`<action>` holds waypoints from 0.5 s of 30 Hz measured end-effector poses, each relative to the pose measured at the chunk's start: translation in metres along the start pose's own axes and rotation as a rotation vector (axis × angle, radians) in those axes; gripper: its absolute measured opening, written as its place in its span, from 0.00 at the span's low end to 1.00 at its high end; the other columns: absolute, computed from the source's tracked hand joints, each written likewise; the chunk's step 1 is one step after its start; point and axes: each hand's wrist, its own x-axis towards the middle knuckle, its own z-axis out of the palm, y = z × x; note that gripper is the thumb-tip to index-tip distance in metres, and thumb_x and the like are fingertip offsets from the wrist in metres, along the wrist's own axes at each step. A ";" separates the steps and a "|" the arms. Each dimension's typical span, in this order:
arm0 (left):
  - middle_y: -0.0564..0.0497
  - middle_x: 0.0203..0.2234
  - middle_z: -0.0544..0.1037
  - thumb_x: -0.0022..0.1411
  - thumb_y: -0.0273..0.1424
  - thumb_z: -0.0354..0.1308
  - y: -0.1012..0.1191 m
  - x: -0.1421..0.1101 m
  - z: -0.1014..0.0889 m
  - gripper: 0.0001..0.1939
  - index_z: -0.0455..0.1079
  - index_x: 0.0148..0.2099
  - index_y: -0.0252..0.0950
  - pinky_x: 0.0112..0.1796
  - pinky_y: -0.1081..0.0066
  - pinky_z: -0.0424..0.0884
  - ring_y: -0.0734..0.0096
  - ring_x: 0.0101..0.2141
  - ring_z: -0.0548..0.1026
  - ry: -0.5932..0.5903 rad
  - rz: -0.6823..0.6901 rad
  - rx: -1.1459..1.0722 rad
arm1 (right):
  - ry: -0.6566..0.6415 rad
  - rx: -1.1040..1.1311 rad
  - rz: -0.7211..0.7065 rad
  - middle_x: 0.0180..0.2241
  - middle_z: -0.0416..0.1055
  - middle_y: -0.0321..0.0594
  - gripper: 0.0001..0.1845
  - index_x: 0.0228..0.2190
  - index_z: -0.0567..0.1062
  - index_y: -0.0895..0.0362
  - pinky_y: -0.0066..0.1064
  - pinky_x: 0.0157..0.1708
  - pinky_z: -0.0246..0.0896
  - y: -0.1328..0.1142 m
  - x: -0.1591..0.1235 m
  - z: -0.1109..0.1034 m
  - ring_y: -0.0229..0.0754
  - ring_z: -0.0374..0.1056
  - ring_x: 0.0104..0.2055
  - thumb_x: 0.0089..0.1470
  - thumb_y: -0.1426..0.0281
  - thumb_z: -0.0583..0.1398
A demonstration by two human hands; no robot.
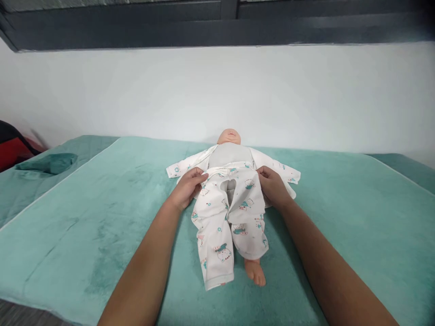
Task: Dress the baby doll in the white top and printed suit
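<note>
A baby doll [229, 136] lies on its back, its head toward the wall. White patterned baby pants [217, 226] cover its legs and reach the waist, with an opening at the crotch. One bare foot [254, 272] sticks out of the right-hand pant leg; the other foot is hidden inside the cloth. A matching jacket [275, 166] lies spread open beneath a grey torso [229, 155], sleeves out to both sides. My left hand [188, 186] pinches the waistband at its left side. At the opposite side, my right hand [273, 184] has its fingers closed on the waistband.
A green plush cover [102, 217] spreads over the bed under the doll. Behind it rises a white wall [136, 95] below a dark window frame [152, 27]. A red and black item [15, 147] stands at the far left edge.
</note>
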 end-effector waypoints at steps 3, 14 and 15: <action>0.59 0.21 0.61 0.53 0.39 0.63 -0.002 0.002 0.007 0.15 0.60 0.31 0.38 0.23 0.76 0.55 0.78 0.20 0.59 0.083 0.016 0.015 | 0.023 0.126 0.058 0.23 0.67 0.30 0.14 0.33 0.66 0.52 0.28 0.22 0.53 0.000 0.003 0.005 0.37 0.60 0.23 0.42 0.64 0.62; 0.57 0.23 0.61 0.63 0.37 0.53 -0.009 0.029 0.023 0.10 0.58 0.33 0.39 0.31 0.73 0.59 0.72 0.28 0.62 0.377 0.213 0.374 | -0.076 0.121 -0.008 0.32 0.75 0.37 0.17 0.37 0.69 0.52 0.35 0.30 0.64 0.005 0.017 0.007 0.45 0.70 0.32 0.44 0.59 0.61; 0.57 0.24 0.62 0.64 0.37 0.52 -0.011 0.032 0.024 0.10 0.57 0.32 0.39 0.32 0.72 0.59 0.71 0.29 0.62 0.380 0.226 0.378 | -0.087 0.143 -0.004 0.32 0.75 0.37 0.17 0.37 0.69 0.52 0.36 0.30 0.64 0.005 0.018 0.007 0.46 0.70 0.32 0.44 0.58 0.61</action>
